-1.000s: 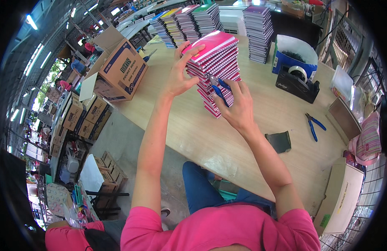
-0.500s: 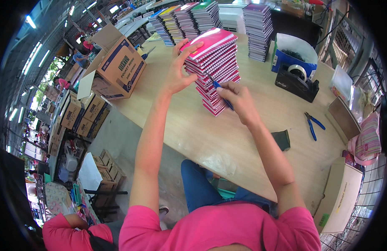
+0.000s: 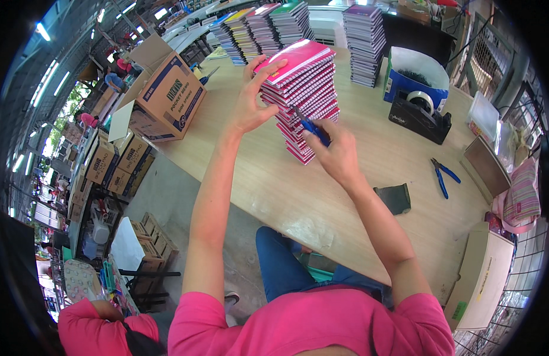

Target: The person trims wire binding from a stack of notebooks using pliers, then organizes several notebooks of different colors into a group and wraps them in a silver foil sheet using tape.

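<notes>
The stack of pink spiral notebooks [image 3: 303,95] stands on the wooden table [image 3: 274,190], toward twelve o'clock from the person. The left hand [image 3: 253,98] braces the stack's nine o'clock side, fingers spread wide, fingertips on the top cover. The right hand [image 3: 334,151], at the stack's five o'clock, pinches a blue pen [image 3: 313,127] with fingers closed narrow, tip against the notebook edges. The step looks like counting or marking the stack; continuing would call for a steady left-hand brace.
</notes>
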